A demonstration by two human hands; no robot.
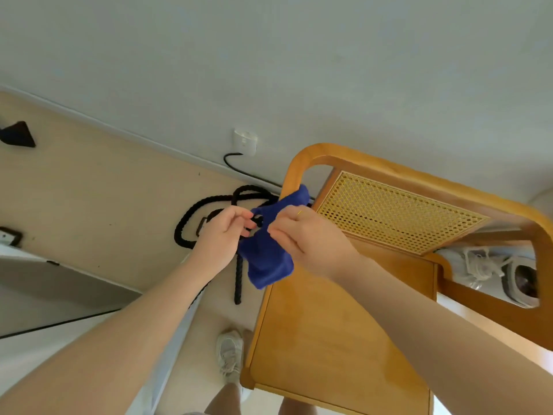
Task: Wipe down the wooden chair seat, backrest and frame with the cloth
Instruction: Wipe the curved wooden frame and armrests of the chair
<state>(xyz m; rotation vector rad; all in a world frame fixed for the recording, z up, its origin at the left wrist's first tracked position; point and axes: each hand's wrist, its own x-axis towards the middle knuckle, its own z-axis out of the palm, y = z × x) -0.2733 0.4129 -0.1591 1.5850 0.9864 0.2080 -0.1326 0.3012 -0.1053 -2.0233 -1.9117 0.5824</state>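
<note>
A wooden chair with a flat seat (335, 330), a woven cane backrest (395, 215) and a curved frame (302, 158) stands at the right, against the white wall. In the air over the seat's far left corner I hold a crumpled blue cloth (266, 262) with both hands. My left hand (223, 235) pinches its left edge. My right hand (302, 235) grips its upper right part. The cloth hangs down between them and does not touch the seat.
A thick black rope (206, 214) lies coiled on the pale floor left of the chair. A wall socket (245, 141) with a black cable sits above it. White sneakers (478, 265) lie beyond the chair at right. My own shoe (230, 354) stands beside the seat.
</note>
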